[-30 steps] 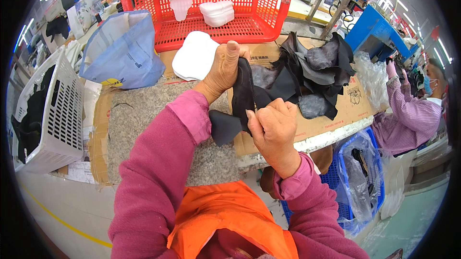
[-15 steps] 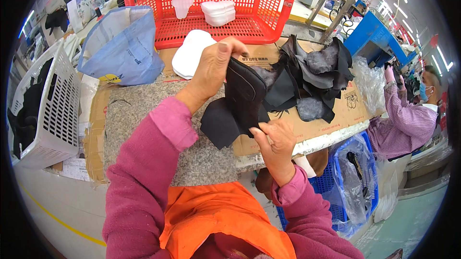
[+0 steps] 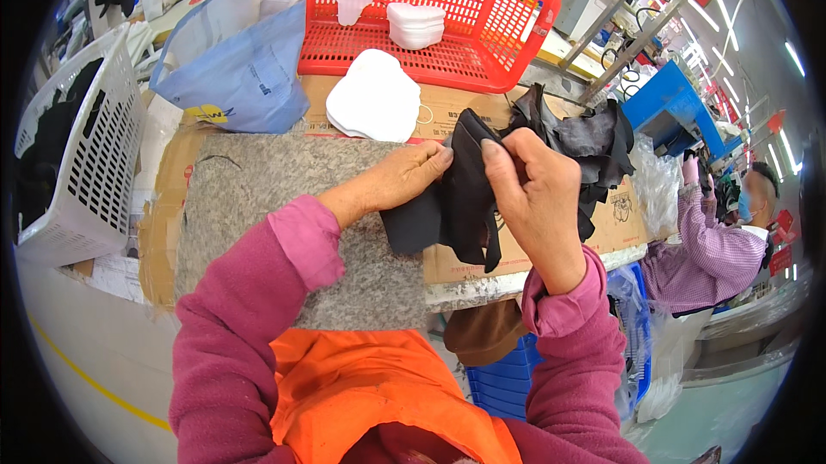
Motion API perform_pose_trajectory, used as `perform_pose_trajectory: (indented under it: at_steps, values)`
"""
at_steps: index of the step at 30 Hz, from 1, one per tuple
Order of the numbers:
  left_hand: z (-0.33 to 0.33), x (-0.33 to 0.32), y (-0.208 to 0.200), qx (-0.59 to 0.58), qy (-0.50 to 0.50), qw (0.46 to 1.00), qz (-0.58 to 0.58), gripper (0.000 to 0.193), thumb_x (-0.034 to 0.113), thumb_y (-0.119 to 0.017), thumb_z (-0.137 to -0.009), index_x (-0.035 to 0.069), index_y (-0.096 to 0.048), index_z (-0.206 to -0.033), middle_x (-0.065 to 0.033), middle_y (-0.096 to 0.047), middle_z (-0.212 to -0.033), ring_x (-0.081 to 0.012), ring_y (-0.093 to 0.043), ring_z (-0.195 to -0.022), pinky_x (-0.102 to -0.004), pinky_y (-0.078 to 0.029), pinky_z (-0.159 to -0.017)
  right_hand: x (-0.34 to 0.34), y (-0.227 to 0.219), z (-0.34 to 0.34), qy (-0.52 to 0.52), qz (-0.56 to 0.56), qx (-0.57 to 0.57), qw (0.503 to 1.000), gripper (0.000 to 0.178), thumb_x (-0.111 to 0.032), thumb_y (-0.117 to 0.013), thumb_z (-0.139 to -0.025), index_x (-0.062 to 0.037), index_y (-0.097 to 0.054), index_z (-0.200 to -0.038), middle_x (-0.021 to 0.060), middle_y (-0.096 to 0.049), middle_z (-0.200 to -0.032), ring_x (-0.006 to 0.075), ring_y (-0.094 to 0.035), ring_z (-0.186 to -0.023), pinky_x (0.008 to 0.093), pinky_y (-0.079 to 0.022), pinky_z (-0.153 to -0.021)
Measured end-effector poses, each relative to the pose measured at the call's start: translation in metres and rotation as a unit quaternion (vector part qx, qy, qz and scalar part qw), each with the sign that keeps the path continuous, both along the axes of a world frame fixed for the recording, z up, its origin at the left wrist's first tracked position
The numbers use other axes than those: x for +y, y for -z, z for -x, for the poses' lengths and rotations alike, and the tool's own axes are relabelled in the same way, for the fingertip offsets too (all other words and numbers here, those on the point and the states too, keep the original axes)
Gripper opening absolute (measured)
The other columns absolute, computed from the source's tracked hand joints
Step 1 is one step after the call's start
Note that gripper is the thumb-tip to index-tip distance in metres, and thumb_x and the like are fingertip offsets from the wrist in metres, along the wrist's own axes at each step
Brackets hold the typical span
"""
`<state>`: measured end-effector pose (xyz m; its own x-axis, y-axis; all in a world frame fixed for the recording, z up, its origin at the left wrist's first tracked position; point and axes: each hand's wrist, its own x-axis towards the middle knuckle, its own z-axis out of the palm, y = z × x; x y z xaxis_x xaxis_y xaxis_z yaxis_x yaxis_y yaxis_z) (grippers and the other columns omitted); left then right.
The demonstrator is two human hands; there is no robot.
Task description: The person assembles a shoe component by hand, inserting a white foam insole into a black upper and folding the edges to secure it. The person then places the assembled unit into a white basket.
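Note:
Between my hands a black shoe upper (image 3: 469, 197) is held up over the front part of the table, its loose flaps hanging down. My left hand (image 3: 396, 178) pinches its left edge between thumb and fingers. On the right side, my right hand (image 3: 544, 197) grips its upper edge, thumb pressed against curled fingers. Just behind it to the right lies a heap of similar black pieces (image 3: 594, 141), some with a greyish fuzzy side. A stack of white rounded pads (image 3: 370, 98) rests beyond my left hand.
A grey speckled mat (image 3: 258, 223) and cardboard (image 3: 615, 214) cover the table. Behind stands a red basket (image 3: 508, 72) holding white pieces. To the left are a blue bag (image 3: 237, 68) and a white basket (image 3: 95, 163). A blue crate (image 3: 503, 378) sits below; a co-worker (image 3: 710, 240) is at right.
My right hand has risen from the upper's lower end to its top edge. My left hand has moved down to its left side. The upper has been turned, and the view has shifted slightly.

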<state>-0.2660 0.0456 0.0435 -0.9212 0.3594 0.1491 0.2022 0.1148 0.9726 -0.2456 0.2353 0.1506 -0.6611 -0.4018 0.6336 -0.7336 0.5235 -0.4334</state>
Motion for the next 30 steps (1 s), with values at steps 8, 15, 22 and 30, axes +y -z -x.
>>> perform_pose_trajectory:
  at_steps: [8, 15, 22, 30]
  values:
    - [-0.017, -0.008, 0.005, -0.222, -0.047, 0.940, -0.256, 0.051, -0.001, -0.069, -0.086, -0.009, -0.048, -0.132, -0.0093, -0.067, -0.097, -0.0123, -0.066, -0.084, -0.0249, -0.056, -0.076, 0.017, 0.000, -0.021, 0.002, 0.014, 0.065, 0.998, 0.009, -0.002, -0.068, -0.087, 0.0015, -0.061, -0.083, 0.0116, -0.052, -0.065, 0.0204, -0.049, -0.050, 0.0293, -0.040, -0.049]
    - [-0.036, -0.017, 0.018, -0.184, -0.081, 0.943, -0.264, 0.036, -0.001, -0.066, -0.087, -0.004, -0.057, -0.121, -0.0044, -0.067, -0.096, -0.0100, -0.066, -0.082, -0.0235, -0.056, -0.072, 0.047, 0.043, -0.024, 0.051, 0.039, -0.020, 0.998, 0.012, -0.008, -0.068, -0.090, 0.0020, -0.061, -0.091, 0.0074, -0.056, -0.070, 0.0124, -0.053, -0.058, 0.0258, -0.043, -0.055]
    - [-0.026, -0.033, -0.011, -0.150, -0.050, 0.936, -0.314, 0.022, 0.016, -0.071, -0.090, -0.001, -0.065, -0.104, -0.0029, -0.068, -0.096, -0.0080, -0.062, -0.085, -0.0232, -0.052, -0.075, 0.047, 0.038, -0.024, 0.035, 0.000, -0.040, 0.999, 0.013, -0.008, -0.068, -0.090, 0.0022, -0.061, -0.094, 0.0087, -0.056, -0.072, 0.0142, -0.052, -0.059, 0.0268, -0.043, -0.056]
    - [-0.022, -0.015, -0.001, -0.004, -0.190, 0.962, -0.197, 0.021, 0.023, -0.071, -0.092, 0.003, -0.062, -0.093, 0.0037, -0.061, -0.081, -0.0018, -0.052, -0.070, -0.0193, -0.044, -0.059, 0.034, 0.018, -0.016, 0.007, -0.044, -0.019, 0.999, 0.024, -0.010, -0.067, -0.090, 0.0006, -0.050, -0.076, 0.0109, -0.044, -0.065, 0.0225, -0.043, -0.054, 0.0330, -0.036, -0.051]
